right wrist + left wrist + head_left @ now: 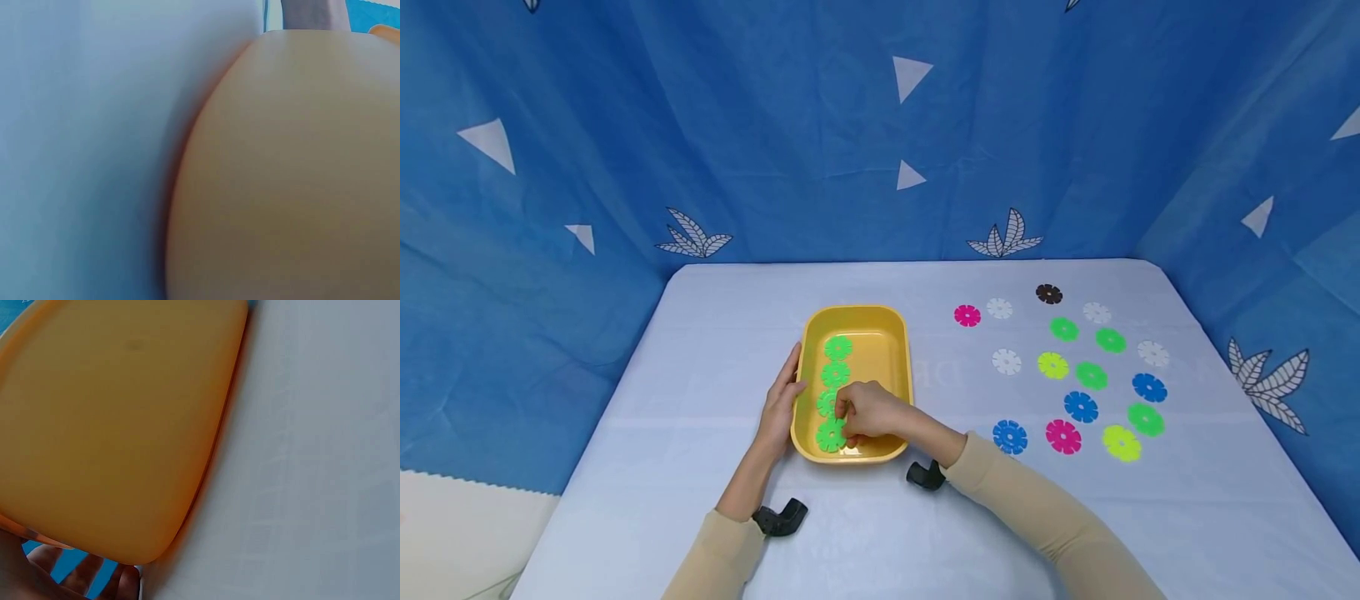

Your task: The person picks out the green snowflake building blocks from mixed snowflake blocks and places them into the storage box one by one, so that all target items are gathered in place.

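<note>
So I'm watching this from my end through the head cam, and the tray (883, 354) is sitting on the white table (700, 333), left of the middle. The left hand (777, 412) has it by the left side, thumb hooked over the rim and fingers along the outer wall, so I'd call that a proper hold.

The right hand (874, 410) is reaching into the near part with its fingers curled down. It's right over the nearer two of four green discs (835, 374), which run in a column along the tray's left side. Can't tell if it's pinching one, the knuckles block my view, and my right wrist cam mostly gets the tray's outer wall.

Over to the right, well apart from the tray, I've got a scatter of loose discs (1091, 375): green, white, blue, pink, yellow and one brown (1048, 293). Both sleeves (1030, 508) are beige, each wrist has a black mount (780, 518), and a blue curtain (805, 125) hangs behind everything.
</note>
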{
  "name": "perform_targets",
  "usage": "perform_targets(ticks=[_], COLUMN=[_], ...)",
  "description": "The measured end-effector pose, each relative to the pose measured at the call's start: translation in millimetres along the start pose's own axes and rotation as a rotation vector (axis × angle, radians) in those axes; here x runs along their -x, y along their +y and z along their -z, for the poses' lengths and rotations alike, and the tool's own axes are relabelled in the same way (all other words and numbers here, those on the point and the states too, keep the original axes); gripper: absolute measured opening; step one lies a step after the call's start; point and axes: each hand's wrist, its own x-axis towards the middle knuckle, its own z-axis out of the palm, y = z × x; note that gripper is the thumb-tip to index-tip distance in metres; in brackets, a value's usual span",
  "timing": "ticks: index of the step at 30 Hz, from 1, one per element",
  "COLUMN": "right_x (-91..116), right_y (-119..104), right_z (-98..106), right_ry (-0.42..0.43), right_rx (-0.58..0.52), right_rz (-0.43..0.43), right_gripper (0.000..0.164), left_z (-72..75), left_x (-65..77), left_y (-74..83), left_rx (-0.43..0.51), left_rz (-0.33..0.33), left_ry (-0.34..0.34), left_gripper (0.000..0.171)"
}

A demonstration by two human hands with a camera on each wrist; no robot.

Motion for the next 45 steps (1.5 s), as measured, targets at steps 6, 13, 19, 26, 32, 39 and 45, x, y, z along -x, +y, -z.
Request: perform_targets(ticks=[6, 13, 19, 26, 32, 39, 45], right_x=[1.1, 2.8, 23.3, 64.4, 93.5, 117.1, 134.6], right_y=[0.3, 1.9, -2.1, 18.1, 58.8, 119.8, 156.5], right_z=[1.7, 5.5, 28.8, 70.7, 108.2, 171.1, 215.1], right_ry=[0.005, 0.002, -0.005, 0.064, 0.177, 0.291, 0.425], right_rx=[0.010, -0.092, -0.162, -0.155, -0.090, -0.036, 0.001], right_rz=[0.009, 0.049, 0.150, 0.130, -0.008, -0.202, -0.334], right_gripper=[0.011, 0.010, 0.018, 0.024, 0.027, 0.041, 0.054], left_z=[-0.3, -0.2, -1.0, -1.3, -0.8, -0.9, -0.7], left_x=[-1.5, -1.5, -0.5, -0.7, -0.4, -0.5, -0.8], left_y=[-0.7, -2.4, -4.0, -4.2, -4.6, -4.7, -3.7], left_rx=[-0.002, 0.004, 0.007, -0.015, -0.002, -0.004, -0.012], left_rz=[-0.001, -0.005, 0.015, 0.035, 0.012, 0.019, 0.026], left_ry=[0.000, -0.005, 0.011, 0.033, 0.019, 0.021, 0.021], left_gripper=[0.061, 0.061, 0.061, 0.061, 0.061, 0.060, 0.060])
